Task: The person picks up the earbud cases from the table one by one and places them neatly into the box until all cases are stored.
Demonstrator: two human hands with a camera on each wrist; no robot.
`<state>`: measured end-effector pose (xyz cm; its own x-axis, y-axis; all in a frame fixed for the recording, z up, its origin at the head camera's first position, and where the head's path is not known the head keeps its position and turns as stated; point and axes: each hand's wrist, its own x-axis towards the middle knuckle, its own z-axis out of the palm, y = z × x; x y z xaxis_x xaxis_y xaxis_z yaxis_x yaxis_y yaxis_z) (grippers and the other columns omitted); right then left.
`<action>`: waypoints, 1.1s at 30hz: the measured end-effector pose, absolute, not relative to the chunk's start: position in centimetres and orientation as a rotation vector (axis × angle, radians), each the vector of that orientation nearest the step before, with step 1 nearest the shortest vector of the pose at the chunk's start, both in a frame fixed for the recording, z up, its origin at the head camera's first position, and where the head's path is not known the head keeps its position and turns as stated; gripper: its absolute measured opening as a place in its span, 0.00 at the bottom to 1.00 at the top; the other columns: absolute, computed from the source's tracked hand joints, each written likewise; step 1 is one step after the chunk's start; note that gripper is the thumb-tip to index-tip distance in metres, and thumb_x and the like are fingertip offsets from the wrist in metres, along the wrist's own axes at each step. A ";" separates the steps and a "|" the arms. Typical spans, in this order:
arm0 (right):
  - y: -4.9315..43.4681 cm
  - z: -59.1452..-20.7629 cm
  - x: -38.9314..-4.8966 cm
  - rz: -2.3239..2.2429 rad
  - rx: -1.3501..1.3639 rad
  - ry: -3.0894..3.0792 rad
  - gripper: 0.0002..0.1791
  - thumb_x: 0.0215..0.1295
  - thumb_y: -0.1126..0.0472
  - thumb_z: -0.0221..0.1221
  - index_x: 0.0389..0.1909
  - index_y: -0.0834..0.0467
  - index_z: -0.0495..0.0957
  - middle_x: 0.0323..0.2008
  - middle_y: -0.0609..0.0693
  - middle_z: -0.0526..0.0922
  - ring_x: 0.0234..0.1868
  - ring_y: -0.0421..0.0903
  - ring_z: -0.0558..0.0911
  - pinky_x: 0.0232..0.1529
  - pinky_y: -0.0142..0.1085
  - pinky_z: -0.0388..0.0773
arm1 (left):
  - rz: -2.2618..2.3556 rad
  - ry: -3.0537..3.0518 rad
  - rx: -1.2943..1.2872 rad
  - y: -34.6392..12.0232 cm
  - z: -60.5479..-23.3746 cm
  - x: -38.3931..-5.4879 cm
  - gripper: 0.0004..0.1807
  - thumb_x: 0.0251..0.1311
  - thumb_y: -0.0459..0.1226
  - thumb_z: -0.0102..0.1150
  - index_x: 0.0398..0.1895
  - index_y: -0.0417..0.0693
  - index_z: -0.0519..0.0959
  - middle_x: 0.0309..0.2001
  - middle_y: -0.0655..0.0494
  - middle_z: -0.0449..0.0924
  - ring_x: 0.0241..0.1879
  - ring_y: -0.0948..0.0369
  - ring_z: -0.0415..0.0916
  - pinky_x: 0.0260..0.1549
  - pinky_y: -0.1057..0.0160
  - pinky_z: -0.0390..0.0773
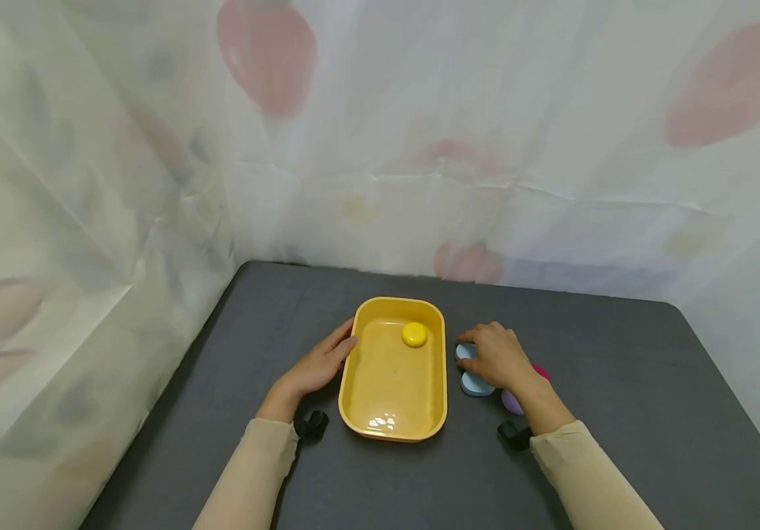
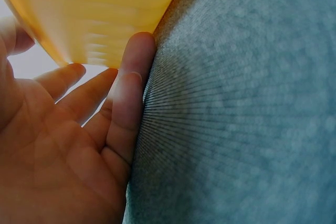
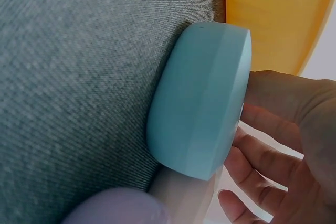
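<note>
A yellow rectangular tray (image 1: 393, 397) lies on the dark table with a bright yellow round piece (image 1: 414, 334) inside. My left hand (image 1: 317, 366) grips its left side, thumb over the rim; in the left wrist view, fingers touch the outer wall (image 2: 105, 14). Right of the tray, my right hand (image 1: 499, 357) reaches down, thumb and index finger around the far light blue round piece (image 1: 465, 352). Nearer lies another thick light blue piece (image 1: 477, 385), large in the right wrist view and hiding part of the fingers.
By the right wrist, a purple piece (image 1: 511, 403) and a red-pink piece (image 1: 541, 372) show partly. A pale piece (image 3: 181, 198) sits beside the light blue one in the right wrist view. A patterned curtain (image 1: 380, 191) hangs behind the dark grey table (image 1: 618, 368).
</note>
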<state>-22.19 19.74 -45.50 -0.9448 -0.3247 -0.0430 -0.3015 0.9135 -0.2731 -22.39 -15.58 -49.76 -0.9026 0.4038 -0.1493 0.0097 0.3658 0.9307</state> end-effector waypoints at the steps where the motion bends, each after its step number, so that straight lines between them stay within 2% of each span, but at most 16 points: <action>1: 19.8 -45.5 -22.2 -0.405 -0.490 2.990 0.24 0.63 0.50 0.73 0.59 0.52 0.86 0.57 0.55 0.85 0.54 0.57 0.77 0.49 0.53 0.73 | 1.553 2.275 0.366 -15.6 -49.8 -22.4 0.30 0.83 0.54 0.39 0.84 0.74 0.48 0.83 0.59 0.51 0.74 0.52 0.67 0.66 0.46 0.76; 15: 20.1 -45.3 -22.0 -0.439 -0.519 2.998 0.23 0.65 0.50 0.71 0.58 0.54 0.86 0.56 0.56 0.86 0.54 0.58 0.78 0.49 0.54 0.74 | 1.540 2.287 0.355 -15.4 -49.7 -22.3 0.31 0.82 0.57 0.40 0.83 0.75 0.49 0.82 0.60 0.53 0.73 0.53 0.68 0.66 0.46 0.76; 24: 20.2 -44.9 -22.0 -0.482 -0.569 3.010 0.23 0.68 0.51 0.69 0.60 0.56 0.85 0.55 0.57 0.86 0.57 0.60 0.81 0.55 0.62 0.76 | 1.550 2.270 0.374 -15.4 -49.7 -22.4 0.31 0.83 0.55 0.39 0.84 0.73 0.49 0.83 0.60 0.53 0.73 0.53 0.68 0.65 0.47 0.77; 28: 20.3 -44.6 -21.8 -0.524 -0.575 3.000 0.24 0.69 0.51 0.68 0.62 0.57 0.84 0.56 0.58 0.85 0.57 0.60 0.82 0.58 0.60 0.78 | 1.550 2.273 0.368 -15.3 -49.7 -22.4 0.31 0.83 0.55 0.40 0.83 0.73 0.50 0.82 0.60 0.53 0.73 0.53 0.68 0.65 0.47 0.77; 33: 20.3 -44.2 -21.6 -0.558 -0.569 2.993 0.25 0.70 0.51 0.68 0.63 0.58 0.83 0.57 0.58 0.83 0.58 0.59 0.82 0.58 0.58 0.80 | 1.541 2.283 0.357 -15.3 -49.7 -22.4 0.30 0.83 0.54 0.40 0.83 0.75 0.50 0.82 0.60 0.54 0.73 0.53 0.69 0.65 0.47 0.77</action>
<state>-21.58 20.26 -44.19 -0.9315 -0.3630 0.0230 -0.3469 0.8676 -0.3563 -22.43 -15.27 -49.74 -0.9024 0.4020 -0.1551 0.0065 0.3727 0.9279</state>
